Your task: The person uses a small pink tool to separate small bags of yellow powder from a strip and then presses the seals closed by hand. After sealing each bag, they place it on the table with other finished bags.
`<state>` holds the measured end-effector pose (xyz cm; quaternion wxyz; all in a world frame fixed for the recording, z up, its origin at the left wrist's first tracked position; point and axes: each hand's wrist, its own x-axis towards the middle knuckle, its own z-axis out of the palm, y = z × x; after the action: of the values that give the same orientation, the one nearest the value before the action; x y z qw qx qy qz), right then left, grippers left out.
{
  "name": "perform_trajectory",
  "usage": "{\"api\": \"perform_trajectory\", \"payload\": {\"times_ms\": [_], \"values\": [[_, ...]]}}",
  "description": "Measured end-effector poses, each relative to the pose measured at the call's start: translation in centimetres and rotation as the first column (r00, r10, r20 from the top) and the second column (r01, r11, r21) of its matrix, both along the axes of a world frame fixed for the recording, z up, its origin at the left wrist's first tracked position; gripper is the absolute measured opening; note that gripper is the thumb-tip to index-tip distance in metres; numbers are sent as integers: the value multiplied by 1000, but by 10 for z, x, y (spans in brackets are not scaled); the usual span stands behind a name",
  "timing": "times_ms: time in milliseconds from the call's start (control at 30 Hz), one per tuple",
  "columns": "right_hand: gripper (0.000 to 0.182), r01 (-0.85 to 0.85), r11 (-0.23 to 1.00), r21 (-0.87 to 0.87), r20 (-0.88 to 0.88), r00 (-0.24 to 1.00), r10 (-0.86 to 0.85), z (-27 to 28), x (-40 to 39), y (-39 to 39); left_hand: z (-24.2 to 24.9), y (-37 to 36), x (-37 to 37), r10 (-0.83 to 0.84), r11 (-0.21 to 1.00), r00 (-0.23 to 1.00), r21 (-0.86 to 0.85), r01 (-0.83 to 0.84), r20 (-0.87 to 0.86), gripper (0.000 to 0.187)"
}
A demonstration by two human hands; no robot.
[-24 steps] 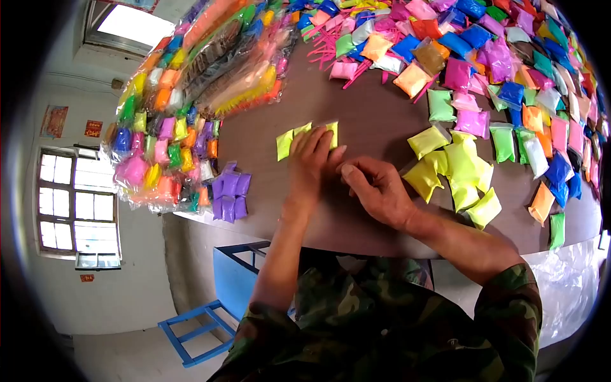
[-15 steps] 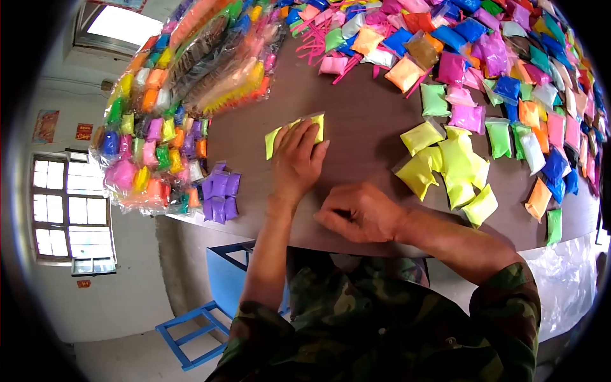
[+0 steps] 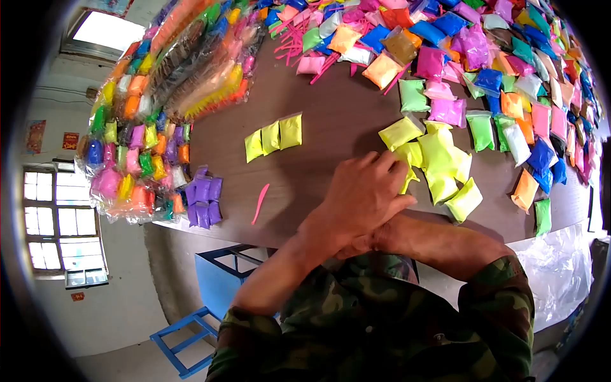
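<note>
My left hand has crossed over to the pile of yellow packets. Its fingers and thumb curl around the edge of a small yellow packet at the pile's left side. Beneath the left wrist is my right hand, near the table's front edge; its fingers are mostly hidden. Three yellow packets lie side by side in a slanting row, away from both hands. A thin pink plastic knife-like tool rests on the table below that row.
Purple packets lie at the left edge of the brown table. Behind them rise clear bags of mixed colourful packets. Loose packets heap across the back and right, with pink sticks among them. A blue stool stands below.
My left hand has left the yellow row and moved right to the yellow pile, passing over my right hand. The three-packet row and the pink tool now show uncovered.
</note>
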<state>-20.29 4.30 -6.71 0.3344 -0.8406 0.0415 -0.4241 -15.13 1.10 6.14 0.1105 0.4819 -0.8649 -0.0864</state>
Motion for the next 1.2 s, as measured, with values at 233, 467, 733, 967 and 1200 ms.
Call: {"api": "perform_trajectory", "payload": {"times_ms": [233,467,733,967,1200], "values": [[21,-121,978,167,-93,986,138,18,-5,-12,2,5,11,95,995,995,36,-96,28,24],[18,-150,954,260,-353,905,238,68,-16,-30,31,47,95,502,863,679,270,-426,-536,31],[28,185,926,329,92,970,-226,84,-8,-39,8,99,110,650,736,533,277,-617,-541,32],[18,-218,462,860,173,975,139,70,-8,-45,1,98,101,554,812,441,339,-476,-706,34],[19,-279,396,875,225,958,178,77,-9,-45,-4,101,106,589,792,423,388,-472,-688,20]]}}
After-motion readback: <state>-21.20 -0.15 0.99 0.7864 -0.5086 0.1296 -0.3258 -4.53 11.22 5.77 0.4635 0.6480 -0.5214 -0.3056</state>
